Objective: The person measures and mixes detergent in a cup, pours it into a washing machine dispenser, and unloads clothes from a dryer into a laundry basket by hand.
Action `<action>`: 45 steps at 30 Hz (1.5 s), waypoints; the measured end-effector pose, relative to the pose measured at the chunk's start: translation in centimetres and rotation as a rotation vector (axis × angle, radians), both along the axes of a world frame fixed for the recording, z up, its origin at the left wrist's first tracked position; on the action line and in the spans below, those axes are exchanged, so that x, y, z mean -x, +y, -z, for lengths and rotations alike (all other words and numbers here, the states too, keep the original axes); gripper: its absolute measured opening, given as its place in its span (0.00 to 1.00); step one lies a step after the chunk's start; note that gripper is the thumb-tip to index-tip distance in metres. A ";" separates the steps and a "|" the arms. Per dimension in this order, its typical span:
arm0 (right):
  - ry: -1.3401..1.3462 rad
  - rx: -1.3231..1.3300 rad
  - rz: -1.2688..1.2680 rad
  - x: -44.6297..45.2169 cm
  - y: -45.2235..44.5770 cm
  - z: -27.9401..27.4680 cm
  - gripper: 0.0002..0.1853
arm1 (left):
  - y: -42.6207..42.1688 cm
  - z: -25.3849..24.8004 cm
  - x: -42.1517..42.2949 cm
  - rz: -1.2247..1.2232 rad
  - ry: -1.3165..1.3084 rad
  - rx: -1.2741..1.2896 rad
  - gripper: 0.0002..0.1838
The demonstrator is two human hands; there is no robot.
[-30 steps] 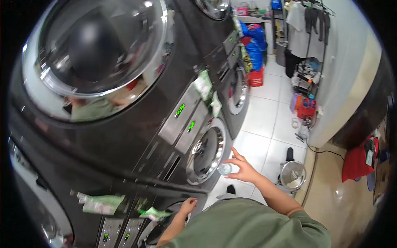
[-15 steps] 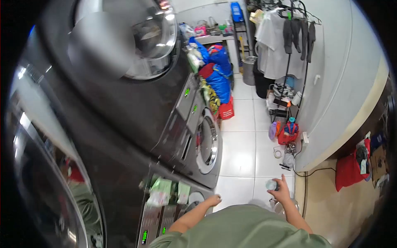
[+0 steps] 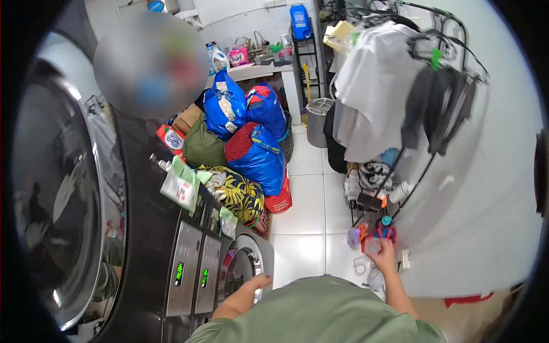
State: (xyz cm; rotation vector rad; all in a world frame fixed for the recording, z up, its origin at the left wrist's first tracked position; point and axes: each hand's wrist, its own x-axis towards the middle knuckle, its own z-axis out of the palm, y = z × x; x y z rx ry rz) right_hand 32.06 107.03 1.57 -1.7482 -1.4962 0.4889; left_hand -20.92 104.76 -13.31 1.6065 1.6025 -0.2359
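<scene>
Head view: we see a clear cup [image 3: 373, 245] held in the fingers of the right hand [image 3: 386, 258], which close narrowly around it. The cup lies at the fingertips, ahead and slightly to the left of the palm; blur hides its long axis. The right hand is by far the nearer, for the left hand [image 3: 257, 283] hangs well apart, beside a washer door [image 3: 239, 266], its fingers curled; we cannot tell whether they hold anything. Just beside the cup, in our line of sight, sits a red bag [image 3: 392, 233] with a teal-capped bottle [image 3: 386, 220] at its top; we cannot judge whether cup and bag touch. Farther off, we note a blue bag [image 3: 261, 166] with red cloth [image 3: 240, 140] at its mouth, and a grey bin [image 3: 317, 129]. The contents of cup and bin are indiscernible.
</scene>
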 end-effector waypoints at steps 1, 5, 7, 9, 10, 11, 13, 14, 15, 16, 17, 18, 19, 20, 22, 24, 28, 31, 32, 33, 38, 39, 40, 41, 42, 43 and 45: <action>0.091 0.012 -0.045 1.1 6.0 -1.4 0.33 | 1.8 -0.3 0.5 -0.136 -0.006 0.024 0.22; 0.499 0.089 -0.299 8.2 28.5 -8.6 0.30 | 8.8 2.5 2.5 -0.588 -0.193 -0.025 0.23; 0.609 -0.100 -0.393 13.4 37.9 -11.8 0.29 | 13.0 4.0 3.5 -0.425 0.022 -0.042 0.23; 0.666 -0.151 -0.453 17.4 47.2 -12.5 0.29 | 18.7 7.1 5.4 -0.016 -0.002 -0.041 0.22; 0.698 -0.183 -0.466 19.4 50.8 -12.9 0.29 | 21.8 8.9 6.0 0.028 -0.016 0.010 0.21; 0.723 -0.237 -0.489 20.9 55.2 -14.0 0.30 | 25.8 10.6 6.3 -0.016 -0.070 0.069 0.21; 0.632 -0.264 -0.456 22.9 62.9 -14.4 0.30 | 33.9 10.8 5.9 -0.240 -0.285 0.205 0.20; 0.619 -0.241 -0.443 23.6 66.6 -14.9 0.30 | 36.6 10.7 5.3 -0.417 -0.441 0.273 0.19; 0.608 -0.220 -0.433 24.2 70.3 -15.4 0.30 | 39.2 10.8 4.6 -0.598 -0.595 0.336 0.18; 0.589 -0.272 -0.414 24.8 73.9 -15.6 0.31 | 42.5 11.6 4.9 -0.717 -0.551 0.430 0.18; 0.623 -0.238 -0.376 25.1 77.5 -15.8 0.31 | 45.4 10.4 5.0 -0.645 -0.532 0.287 0.19; 0.554 -0.251 -0.314 24.9 81.4 -14.9 0.31 | 48.4 8.8 5.0 -0.571 -0.507 0.144 0.20; 0.484 -0.269 -0.253 24.8 85.4 -14.2 0.30 | 51.4 7.4 5.0 -0.493 -0.480 -0.002 0.21; 0.489 -0.169 -0.213 24.9 88.7 -14.8 0.30 | 54.1 3.8 4.4 -0.441 -0.488 -0.058 0.25; 0.398 -0.215 -0.171 24.7 97.0 -13.5 0.29 | 58.1 1.4 3.0 -0.624 -0.718 0.134 0.25; 0.353 -0.233 -0.188 25.0 106.9 -11.6 0.32 | 62.4 0.7 2.6 -0.692 -0.745 0.151 0.24; 0.117 -0.279 -0.257 30.0 125.6 -12.9 0.37 | 69.1 1.0 4.4 -0.943 -0.663 0.116 0.24; -0.006 -0.331 -0.336 35.7 140.9 -12.1 0.36 | 71.9 0.7 5.8 -1.251 -0.581 0.139 0.23; 0.011 -0.305 -0.363 37.6 145.1 -12.2 0.36 | 72.6 0.4 6.0 -1.359 -0.562 0.158 0.23; -0.016 -0.272 -0.308 39.7 149.2 -11.9 0.36 | 72.6 0.1 6.1 -1.460 -0.548 0.175 0.23; -0.233 -0.269 -0.243 46.3 163.7 -10.3 0.37 | 67.7 -2.9 -0.1 -1.934 -0.619 0.244 0.22; -0.330 -0.323 -0.278 46.7 168.2 -8.3 0.39 | 65.5 -3.4 -3.3 -2.024 -0.682 0.233 0.22; -0.574 -0.566 -0.233 47.8 168.3 -8.8 0.41 | 62.8 -3.4 -6.6 -2.070 -0.771 0.192 0.22; -0.602 -0.536 -0.256 48.1 170.2 -8.0 0.42 | 60.9 -3.3 -9.2 -2.097 -0.806 0.132 0.22; -0.687 -0.562 -0.250 48.1 174.1 -5.2 0.43 | 59.8 -3.5 -12.5 -2.113 -0.761 0.088 0.22; -0.886 -0.728 -0.174 48.0 177.7 -2.5 0.45 | 59.9 -3.1 -13.2 -2.092 -0.451 0.168 0.21; -0.851 -0.764 -0.216 48.7 179.8 -2.2 0.44 | 60.4 -3.9 -13.9 -2.015 -0.071 0.285 0.19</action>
